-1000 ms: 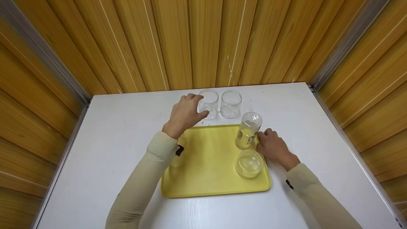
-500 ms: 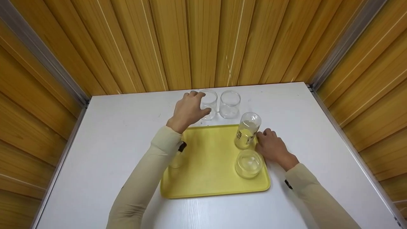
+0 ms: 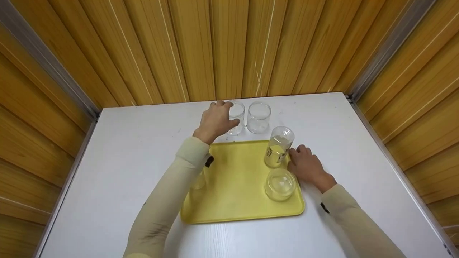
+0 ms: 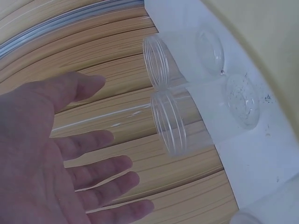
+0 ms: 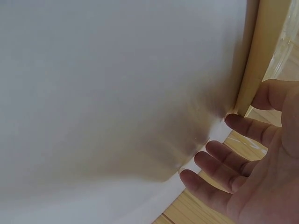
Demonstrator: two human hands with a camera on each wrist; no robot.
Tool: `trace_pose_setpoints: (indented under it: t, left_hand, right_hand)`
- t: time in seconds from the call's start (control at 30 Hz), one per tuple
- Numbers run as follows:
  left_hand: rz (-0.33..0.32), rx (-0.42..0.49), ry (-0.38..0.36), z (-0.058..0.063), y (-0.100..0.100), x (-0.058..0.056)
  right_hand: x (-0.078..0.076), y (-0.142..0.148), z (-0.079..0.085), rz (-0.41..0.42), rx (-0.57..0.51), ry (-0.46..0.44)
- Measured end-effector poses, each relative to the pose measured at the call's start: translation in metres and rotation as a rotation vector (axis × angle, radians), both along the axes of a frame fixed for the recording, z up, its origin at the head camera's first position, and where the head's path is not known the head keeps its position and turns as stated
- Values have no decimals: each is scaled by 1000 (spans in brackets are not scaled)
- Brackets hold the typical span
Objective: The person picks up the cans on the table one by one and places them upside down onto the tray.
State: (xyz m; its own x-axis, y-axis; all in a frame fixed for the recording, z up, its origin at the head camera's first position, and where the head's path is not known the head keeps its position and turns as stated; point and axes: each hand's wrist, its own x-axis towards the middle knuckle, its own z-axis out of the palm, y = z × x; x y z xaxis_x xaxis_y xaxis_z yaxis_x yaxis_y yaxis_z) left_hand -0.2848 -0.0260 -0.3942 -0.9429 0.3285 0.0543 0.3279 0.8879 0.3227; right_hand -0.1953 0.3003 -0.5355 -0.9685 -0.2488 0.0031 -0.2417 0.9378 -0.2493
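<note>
My left hand (image 3: 216,123) reaches to the back of the table, fingers spread beside a clear glass jar (image 3: 237,111). In the left wrist view, a gap separates its fingertips from two upright jars (image 4: 170,123) with ridged mouths. My right hand (image 3: 306,165) is at the right edge of a yellow tray (image 3: 236,200). Its thumb and index finger pinch the tray's rim in the right wrist view, the other fingers lying loosely beside it. On the tray's right side stand a tall clear glass (image 3: 278,147) with dark print and a short, wide clear jar (image 3: 280,184).
A second clear jar (image 3: 259,120) stands right of the first, behind the tray. Another clear glass (image 3: 198,182) on the tray's left side is partly hidden by my left sleeve. Wood-patterned walls (image 3: 229,50) enclose the white table (image 3: 122,150) at the back and sides.
My left hand has moved slightly right and away from me, closer to the left back jar. My right hand stays at the tray's edge, and the jars and glasses have not moved.
</note>
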Motion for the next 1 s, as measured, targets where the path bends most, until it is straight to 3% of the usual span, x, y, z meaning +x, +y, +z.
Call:
trace_pose_setpoints:
  t: [0.3, 1.0]
  left_hand:
    - [21, -16, -31, -8, 6, -10]
    - [46, -38, -46, -12, 20, -31]
  right_hand:
    - [2, -1, 0, -3, -10, -5]
    - [2, 0, 0, -7, -7, 3]
